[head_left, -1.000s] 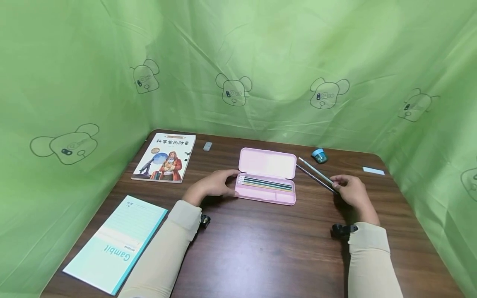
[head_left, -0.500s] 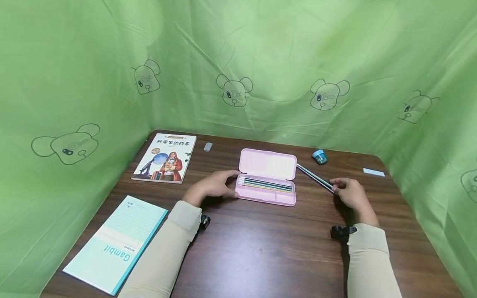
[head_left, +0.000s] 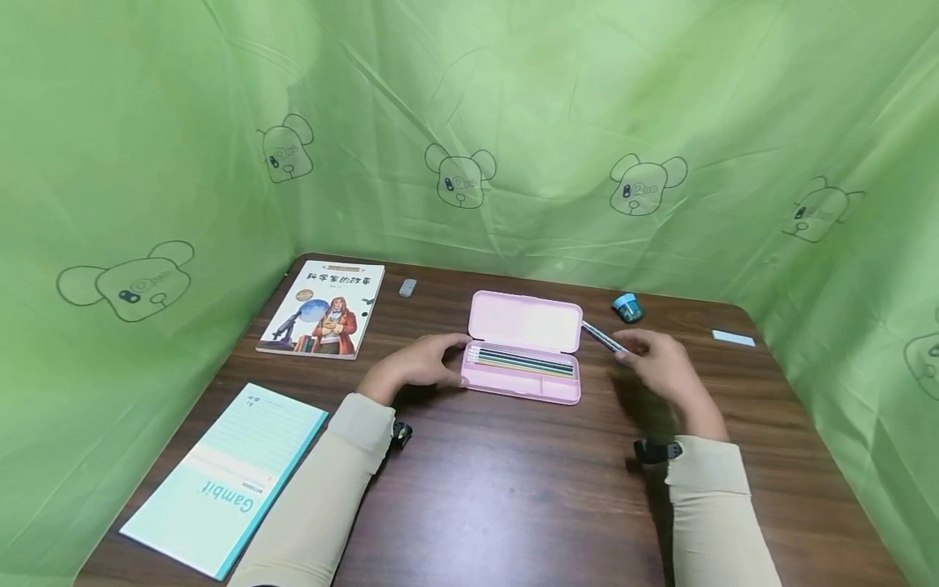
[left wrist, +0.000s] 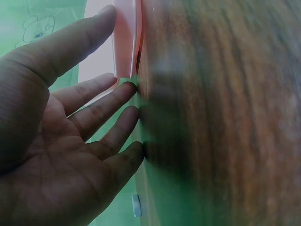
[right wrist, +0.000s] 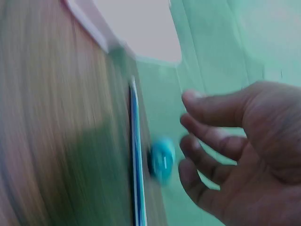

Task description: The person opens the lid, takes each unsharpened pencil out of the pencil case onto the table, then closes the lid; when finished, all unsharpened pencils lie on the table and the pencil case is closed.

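An open pink pencil case (head_left: 524, 346) lies at the middle of the wooden table (head_left: 513, 489), lid raised at the far side, with several pencils (head_left: 522, 363) lined up in its tray. The left hand (head_left: 421, 364) rests at the case's left end; the left wrist view shows its fingers (left wrist: 101, 106) straight and spread, their tips against the case edge and the table, so this grip is spread and clasps nothing. The right hand (head_left: 656, 359) sits just right of the case over two loose pencils (head_left: 603, 337) that lie slanted on the table. The right wrist view is blurred: the fingers (right wrist: 211, 136) appear loosely bent and apart from the pencils, grip spread, nothing pinched. A blue sharpener (head_left: 628, 307) stands just beyond the loose pencils. On the table's left lie a storybook (head_left: 323, 310) and a teal notebook (head_left: 223, 477).
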`<state>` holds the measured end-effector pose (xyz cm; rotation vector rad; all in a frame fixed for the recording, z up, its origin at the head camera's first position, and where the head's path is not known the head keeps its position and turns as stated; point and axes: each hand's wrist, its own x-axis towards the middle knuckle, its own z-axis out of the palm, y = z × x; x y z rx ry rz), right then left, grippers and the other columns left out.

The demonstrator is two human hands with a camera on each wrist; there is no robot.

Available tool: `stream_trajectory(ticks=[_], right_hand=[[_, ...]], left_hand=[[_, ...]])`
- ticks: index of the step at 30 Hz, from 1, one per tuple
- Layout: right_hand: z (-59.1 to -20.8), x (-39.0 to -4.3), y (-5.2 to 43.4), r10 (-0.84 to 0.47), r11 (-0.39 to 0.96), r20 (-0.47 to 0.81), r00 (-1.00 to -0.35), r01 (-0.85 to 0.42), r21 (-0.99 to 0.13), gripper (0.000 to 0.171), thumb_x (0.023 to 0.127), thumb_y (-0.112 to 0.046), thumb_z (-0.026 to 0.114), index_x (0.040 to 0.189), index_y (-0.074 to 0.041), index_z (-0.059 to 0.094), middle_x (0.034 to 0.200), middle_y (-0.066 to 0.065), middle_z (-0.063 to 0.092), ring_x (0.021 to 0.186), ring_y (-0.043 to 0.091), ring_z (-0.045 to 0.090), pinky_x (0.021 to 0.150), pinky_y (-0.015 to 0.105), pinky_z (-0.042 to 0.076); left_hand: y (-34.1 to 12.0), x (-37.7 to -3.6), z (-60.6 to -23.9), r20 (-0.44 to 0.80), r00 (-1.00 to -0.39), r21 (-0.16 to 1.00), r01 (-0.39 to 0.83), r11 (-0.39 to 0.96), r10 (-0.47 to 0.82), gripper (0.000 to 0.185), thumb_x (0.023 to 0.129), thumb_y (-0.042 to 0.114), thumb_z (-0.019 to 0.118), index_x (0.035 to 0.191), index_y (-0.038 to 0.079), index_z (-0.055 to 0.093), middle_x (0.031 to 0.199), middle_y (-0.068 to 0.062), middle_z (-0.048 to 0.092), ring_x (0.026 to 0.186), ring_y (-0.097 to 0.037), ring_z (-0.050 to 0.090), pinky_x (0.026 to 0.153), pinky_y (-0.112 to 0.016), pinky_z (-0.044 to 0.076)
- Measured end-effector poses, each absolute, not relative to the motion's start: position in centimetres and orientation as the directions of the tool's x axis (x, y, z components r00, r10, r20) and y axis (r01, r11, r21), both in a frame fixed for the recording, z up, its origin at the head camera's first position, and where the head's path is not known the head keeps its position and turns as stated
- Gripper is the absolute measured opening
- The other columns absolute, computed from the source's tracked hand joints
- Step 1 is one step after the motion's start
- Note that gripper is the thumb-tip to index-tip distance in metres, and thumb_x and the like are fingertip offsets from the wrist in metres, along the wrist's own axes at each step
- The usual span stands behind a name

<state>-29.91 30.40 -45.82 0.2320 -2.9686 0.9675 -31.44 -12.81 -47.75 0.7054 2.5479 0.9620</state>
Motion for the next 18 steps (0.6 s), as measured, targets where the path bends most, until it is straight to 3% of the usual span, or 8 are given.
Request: stream_trajectory(ticks=[4,8,13,18], right_hand=[[-46.4,-30.1,26.1,-0.300,0.743,0.029,-0.954,-0.253,-0.620,0.032,0.105,-0.007,0.076,0.137,-0.002,0.077,0.125,0.020,0.081,0.115,0.036,0.075,0.098,0.050,0.063],[-47.2,-30.1,23.9,-0.395,0.763,-0.007,-0.919,-0.324,-0.560,0.031,0.104,-0.005,0.075,0.135,-0.003,0.079,0.129,0.017,0.081,0.125,0.037,0.074,0.109,0.061,0.059],[-47.8,-29.9,22.9,-0.442,0.801,-0.032,-0.896,-0.379,-0.464,0.038,0.104,-0.004,0.075,0.141,-0.004,0.076,0.137,0.017,0.079,0.127,0.034,0.071,0.109,0.060,0.059],[-48.0,-29.8,22.3,-0.459,0.800,-0.031,-0.888,-0.398,-0.450,0.041,0.103,-0.001,0.074,0.144,-0.006,0.075,0.137,0.016,0.078,0.128,0.033,0.070,0.110,0.059,0.059]], left_hand=[[-13.0,-31.4,-47.8,-0.120,-0.826,0.685,0.333,0.648,0.551,0.078,0.095,0.023,0.089,0.162,0.005,0.055,0.164,-0.018,0.060,0.158,-0.037,0.051,0.135,-0.053,0.039],[-13.0,-31.5,-48.1,-0.122,-0.826,0.687,0.330,0.647,0.550,0.079,0.095,0.025,0.089,0.163,0.005,0.054,0.164,-0.019,0.059,0.159,-0.037,0.050,0.136,-0.054,0.038],[-12.9,-31.5,-48.0,-0.123,-0.826,0.683,0.332,0.650,0.550,0.079,0.096,0.025,0.089,0.164,0.006,0.053,0.165,-0.018,0.059,0.159,-0.037,0.050,0.136,-0.053,0.038],[-12.9,-31.5,-47.9,-0.111,-0.825,0.688,0.339,0.642,0.554,0.079,0.094,0.023,0.090,0.163,0.007,0.055,0.164,-0.017,0.060,0.158,-0.036,0.051,0.135,-0.053,0.039]])
